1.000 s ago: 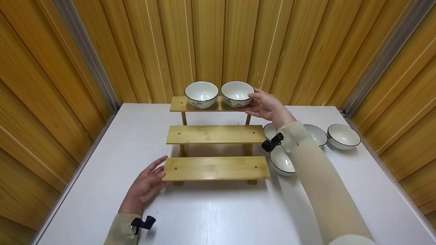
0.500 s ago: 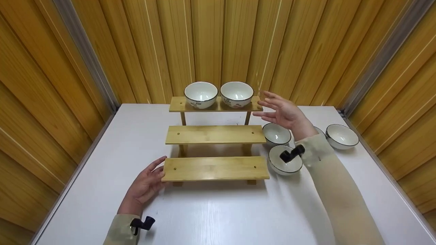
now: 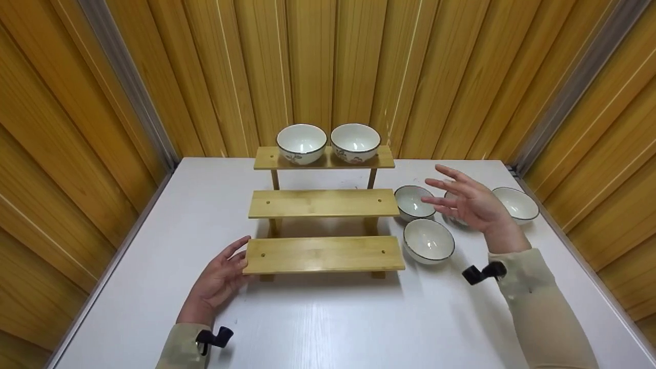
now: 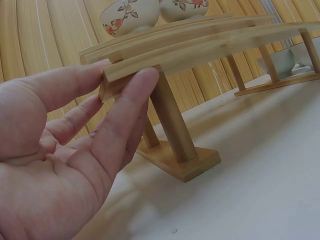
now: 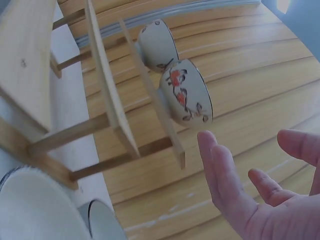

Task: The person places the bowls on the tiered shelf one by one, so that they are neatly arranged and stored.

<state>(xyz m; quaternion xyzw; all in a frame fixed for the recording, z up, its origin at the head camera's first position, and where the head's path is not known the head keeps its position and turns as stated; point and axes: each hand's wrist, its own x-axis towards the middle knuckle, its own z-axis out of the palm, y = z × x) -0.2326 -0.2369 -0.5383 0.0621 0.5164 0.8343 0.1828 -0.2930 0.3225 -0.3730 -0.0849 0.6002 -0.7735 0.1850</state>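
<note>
Two white bowls with dark rims and flower decoration, a left bowl and a right bowl, stand side by side on the top tier of a three-tier wooden display stand. My left hand pinches the left end of the lowest tier; the left wrist view shows the thumb and fingers about the board's end. To the right of the stand my right hand hovers above other bowls, fingers spread and holding nothing. In the right wrist view, red flowers show on the nearer bowl.
Right of the stand, a front bowl and a bowl behind it sit close together on the white table. Farther right is another bowl; one more is mostly hidden behind my right hand. Wood-patterned walls enclose the table.
My right hand has let go of the right bowl on the top tier and moved right and toward me, over the bowls on the table. The left hand stays on the stand.
</note>
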